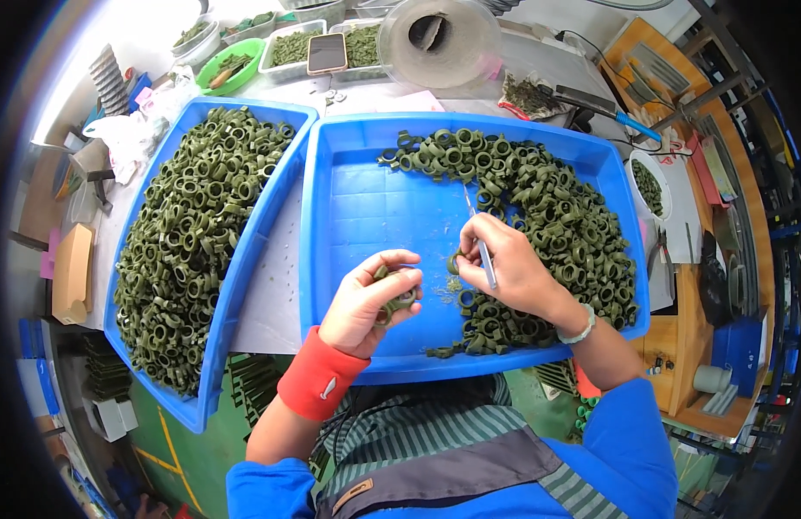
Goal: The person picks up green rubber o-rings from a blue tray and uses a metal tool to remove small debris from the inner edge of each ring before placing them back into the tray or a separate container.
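- Head view: left hand (353,313) curled closed around at least one dark-green ring-shaped part (402,303).
- Right hand (515,266) tightly pinching a slim silver craft knife (487,264); a green ring (453,263) shows at its fingertips, whether gripped cannot be told.
- Right blue tray (353,186), below both hands; rings heaped (573,225) along its right side.

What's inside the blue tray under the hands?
Green rings, heaped mostly on the right, and some tiny crumbs. The rings cover that part of the blue tray, so I can't see what's underneath.
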`<move>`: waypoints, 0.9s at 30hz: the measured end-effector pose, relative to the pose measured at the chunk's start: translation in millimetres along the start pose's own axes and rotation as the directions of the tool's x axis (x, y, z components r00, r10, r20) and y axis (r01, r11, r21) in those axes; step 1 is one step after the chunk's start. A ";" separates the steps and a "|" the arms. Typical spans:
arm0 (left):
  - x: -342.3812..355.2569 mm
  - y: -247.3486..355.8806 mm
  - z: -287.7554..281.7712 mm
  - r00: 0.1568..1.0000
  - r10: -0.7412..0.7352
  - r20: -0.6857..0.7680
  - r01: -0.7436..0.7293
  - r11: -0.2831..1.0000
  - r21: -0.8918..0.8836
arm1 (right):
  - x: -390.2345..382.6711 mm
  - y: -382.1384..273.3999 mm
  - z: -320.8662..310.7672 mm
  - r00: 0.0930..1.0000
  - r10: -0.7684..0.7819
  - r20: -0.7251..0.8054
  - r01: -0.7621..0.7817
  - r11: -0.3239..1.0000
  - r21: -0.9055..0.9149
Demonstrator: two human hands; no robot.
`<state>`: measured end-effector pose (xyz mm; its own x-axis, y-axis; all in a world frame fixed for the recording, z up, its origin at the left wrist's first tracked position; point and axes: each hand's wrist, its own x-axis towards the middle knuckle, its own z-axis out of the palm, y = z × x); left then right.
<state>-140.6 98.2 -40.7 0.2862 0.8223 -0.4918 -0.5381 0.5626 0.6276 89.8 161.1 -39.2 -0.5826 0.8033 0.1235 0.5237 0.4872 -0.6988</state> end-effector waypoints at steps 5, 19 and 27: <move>-0.7 -5.8 16.2 1.000 -0.016 0.003 0.016 0.995 0.098 | -2.2 -32.1 3.5 0.984 0.032 -0.178 0.021 0.958 0.287; 1.9 -2.5 16.0 0.998 0.038 0.051 -0.036 0.998 -0.045 | -8.1 -24.6 -8.2 0.994 0.109 -0.014 -0.076 0.768 0.636; 0.7 -3.0 17.2 0.998 -0.021 0.065 0.029 0.992 -0.124 | -3.0 -23.7 -3.4 0.987 -0.081 -0.136 0.148 0.776 0.613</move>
<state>-125.1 98.5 -32.5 0.3482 0.8141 -0.4648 -0.6236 0.5713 0.5336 81.3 148.3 -20.6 -0.5332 0.8002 0.2746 -0.0614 0.2871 -0.9559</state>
